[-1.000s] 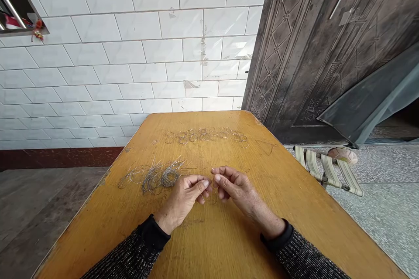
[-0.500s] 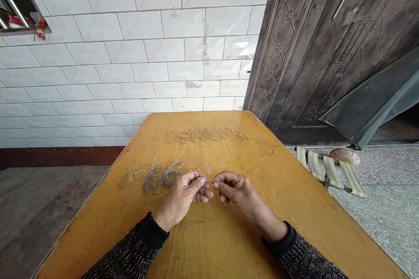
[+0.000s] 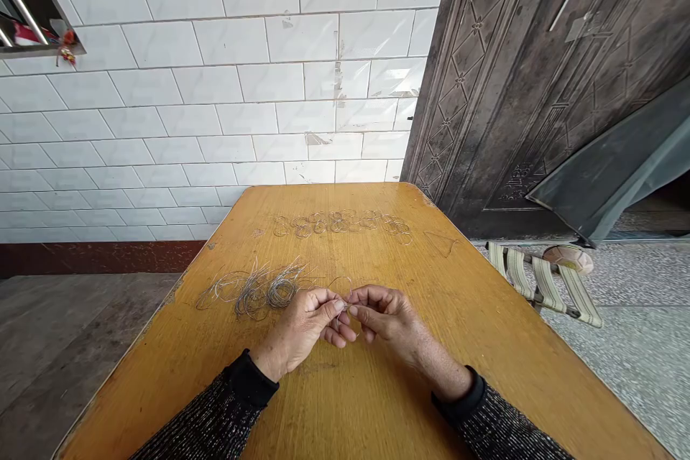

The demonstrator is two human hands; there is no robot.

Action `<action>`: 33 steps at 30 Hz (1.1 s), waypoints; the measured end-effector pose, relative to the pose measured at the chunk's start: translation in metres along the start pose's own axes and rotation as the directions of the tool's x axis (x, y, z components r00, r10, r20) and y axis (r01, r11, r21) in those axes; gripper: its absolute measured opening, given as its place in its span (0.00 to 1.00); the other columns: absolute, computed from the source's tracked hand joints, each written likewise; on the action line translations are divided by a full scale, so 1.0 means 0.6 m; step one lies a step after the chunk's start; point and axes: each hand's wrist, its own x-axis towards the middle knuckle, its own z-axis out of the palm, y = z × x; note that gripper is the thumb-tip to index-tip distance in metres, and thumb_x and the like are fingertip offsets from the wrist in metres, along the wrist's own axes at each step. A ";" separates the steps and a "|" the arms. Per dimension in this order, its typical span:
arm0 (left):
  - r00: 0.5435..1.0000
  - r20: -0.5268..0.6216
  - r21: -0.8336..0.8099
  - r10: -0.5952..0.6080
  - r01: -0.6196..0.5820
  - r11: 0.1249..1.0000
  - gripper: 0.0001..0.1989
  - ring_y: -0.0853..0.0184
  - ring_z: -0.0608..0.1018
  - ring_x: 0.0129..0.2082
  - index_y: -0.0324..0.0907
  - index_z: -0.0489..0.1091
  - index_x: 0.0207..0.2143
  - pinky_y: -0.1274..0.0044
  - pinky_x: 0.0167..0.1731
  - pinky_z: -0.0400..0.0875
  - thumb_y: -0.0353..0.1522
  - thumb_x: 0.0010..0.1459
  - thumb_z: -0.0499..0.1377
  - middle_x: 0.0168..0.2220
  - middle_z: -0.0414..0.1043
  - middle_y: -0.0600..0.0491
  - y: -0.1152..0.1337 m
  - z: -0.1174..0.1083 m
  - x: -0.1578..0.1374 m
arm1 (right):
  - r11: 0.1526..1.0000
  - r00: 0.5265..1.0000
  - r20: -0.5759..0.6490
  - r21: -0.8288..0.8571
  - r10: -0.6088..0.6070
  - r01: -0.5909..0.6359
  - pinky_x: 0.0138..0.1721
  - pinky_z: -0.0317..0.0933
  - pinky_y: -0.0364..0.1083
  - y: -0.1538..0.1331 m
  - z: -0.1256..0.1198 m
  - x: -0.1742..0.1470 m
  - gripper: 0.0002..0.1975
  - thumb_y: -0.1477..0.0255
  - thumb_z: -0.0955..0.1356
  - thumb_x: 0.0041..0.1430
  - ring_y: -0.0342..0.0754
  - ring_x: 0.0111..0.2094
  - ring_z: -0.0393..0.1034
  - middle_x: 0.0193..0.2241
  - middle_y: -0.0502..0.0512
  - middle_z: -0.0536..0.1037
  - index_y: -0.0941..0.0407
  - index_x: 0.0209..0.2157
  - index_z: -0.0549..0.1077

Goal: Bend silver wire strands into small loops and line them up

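Above the middle of the wooden table (image 3: 345, 402), my left hand (image 3: 315, 320) pinches a thin wire (image 3: 341, 279) between thumb and forefinger. My right hand (image 3: 385, 313) grips the same wire close by, its fingertips almost touching the left ones. A loop of the wire arches above the fingers, and a thin end shows below them. Just left of my left hand lie coiled bundles of grey wire (image 3: 253, 293). Farther back, a row of thin wire rings (image 3: 339, 221) stretches across the table. The exact crossing of the wire is hidden by my fingertips.
A bent piece of wire (image 3: 440, 243) lies near the table's right edge. White wall tiles (image 3: 259, 86) stand behind the table and a dark carved door (image 3: 501, 86) at the right. A striped strap seat (image 3: 544, 284) and a ball (image 3: 568, 257) are on the floor beyond the edge.
My left hand has shifted slightly right, so the fingertips of both hands are closer together. The wire loop has moved right with it. The bundles and rings have stayed put.
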 end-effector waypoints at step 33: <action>0.997 -0.045 0.030 0.063 -0.061 0.998 0.15 0.70 0.72 0.26 0.36 0.67 0.28 0.80 0.22 0.65 0.41 0.50 0.58 0.25 0.68 0.52 0.003 -0.004 0.000 | 0.995 0.996 -0.003 0.041 0.091 -0.091 0.10 0.54 0.36 -0.010 0.003 -0.003 0.15 0.63 0.70 0.40 0.33 0.08 0.53 0.12 0.43 0.67 0.58 0.19 0.64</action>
